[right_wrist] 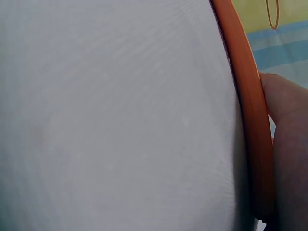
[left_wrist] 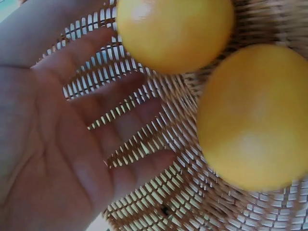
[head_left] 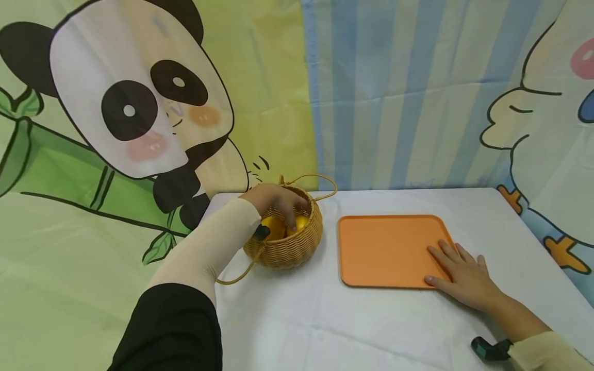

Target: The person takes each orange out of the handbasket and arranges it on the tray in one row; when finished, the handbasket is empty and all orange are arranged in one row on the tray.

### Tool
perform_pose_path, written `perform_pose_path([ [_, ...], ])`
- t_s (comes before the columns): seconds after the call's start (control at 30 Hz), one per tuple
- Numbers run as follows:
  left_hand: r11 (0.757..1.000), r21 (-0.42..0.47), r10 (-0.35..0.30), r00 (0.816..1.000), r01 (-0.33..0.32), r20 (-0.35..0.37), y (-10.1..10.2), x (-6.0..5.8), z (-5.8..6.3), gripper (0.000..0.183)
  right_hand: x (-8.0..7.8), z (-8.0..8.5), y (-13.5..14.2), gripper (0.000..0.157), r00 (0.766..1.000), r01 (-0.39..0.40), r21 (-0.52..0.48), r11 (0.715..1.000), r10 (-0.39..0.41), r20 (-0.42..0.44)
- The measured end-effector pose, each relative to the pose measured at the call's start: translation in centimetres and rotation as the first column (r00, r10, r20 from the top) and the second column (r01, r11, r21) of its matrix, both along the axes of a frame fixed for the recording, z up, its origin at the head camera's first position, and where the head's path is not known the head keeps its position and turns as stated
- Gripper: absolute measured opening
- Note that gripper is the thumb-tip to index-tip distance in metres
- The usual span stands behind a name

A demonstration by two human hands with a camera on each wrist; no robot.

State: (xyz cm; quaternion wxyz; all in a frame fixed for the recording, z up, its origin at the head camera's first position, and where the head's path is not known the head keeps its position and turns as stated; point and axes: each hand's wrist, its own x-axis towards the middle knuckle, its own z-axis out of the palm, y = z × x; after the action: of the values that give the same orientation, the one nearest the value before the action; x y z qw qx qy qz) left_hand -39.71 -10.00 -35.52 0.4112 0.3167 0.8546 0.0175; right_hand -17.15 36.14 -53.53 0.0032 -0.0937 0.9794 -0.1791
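My left hand [head_left: 275,200] reaches down into a round wicker basket [head_left: 290,253] at the back of the table. Inside lie two smooth, round yellow-orange fruits [left_wrist: 255,120]. In the left wrist view the fingers are extended along the woven wall, with the palm showing and nothing gripped. One fruit [left_wrist: 175,33] is close beside the fingertips; the other sits farther off. On the right, my right hand [head_left: 466,281] rests with spread fingers on the right edge of an orange rectangular tray [head_left: 385,252]. The tray's rim and my thumb appear in the right wrist view.
A white cloth [head_left: 325,324] covers the table. The basket's thin handles [head_left: 241,277] stick out, one to the front left and one to the back right. Behind the table hangs a printed curtain [head_left: 399,93] with a panda and a white bird figure.
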Motion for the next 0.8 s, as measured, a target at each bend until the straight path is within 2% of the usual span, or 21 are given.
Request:
perform_pose_path([
  [0.13, 0.998, 0.054, 0.031, 0.999, -0.033, 0.039, -0.5, -0.4, -0.8, 0.087, -0.1, 0.2, -0.1, 0.093, 1.000, -0.005, 0.006, 1.000, 0.005, 0.010],
  [0.27, 0.996, 0.083, 0.034, 0.998, -0.038, 0.047, -0.6, -0.5, -1.3, 0.086, -0.1, 0.3, -0.1, 0.092, 1.000, -0.011, 0.015, 1.000, 0.010, 0.005],
  [0.33, 0.996, 0.079, 0.034, 0.999, -0.037, 0.040, -0.5, -0.7, -1.6, 0.085, -0.1, 0.4, -0.1, 0.092, 1.000, -0.008, 0.018, 1.000, 0.008, 0.006],
  [0.53, 0.993, 0.043, 0.107, 0.989, -0.111, 0.099, -0.2, -0.8, -2.6, 0.099, -0.1, 0.4, -0.1, 0.093, 1.000, -0.006, 0.026, 1.000, 0.006, 0.017],
  [0.8, 0.996, 0.042, 0.080, 0.992, -0.085, 0.098, 0.1, -0.7, -3.7, 0.104, 0.0, 0.2, 0.0, 0.092, 1.000, 0.001, 0.020, 1.000, -0.001, 0.020],
])
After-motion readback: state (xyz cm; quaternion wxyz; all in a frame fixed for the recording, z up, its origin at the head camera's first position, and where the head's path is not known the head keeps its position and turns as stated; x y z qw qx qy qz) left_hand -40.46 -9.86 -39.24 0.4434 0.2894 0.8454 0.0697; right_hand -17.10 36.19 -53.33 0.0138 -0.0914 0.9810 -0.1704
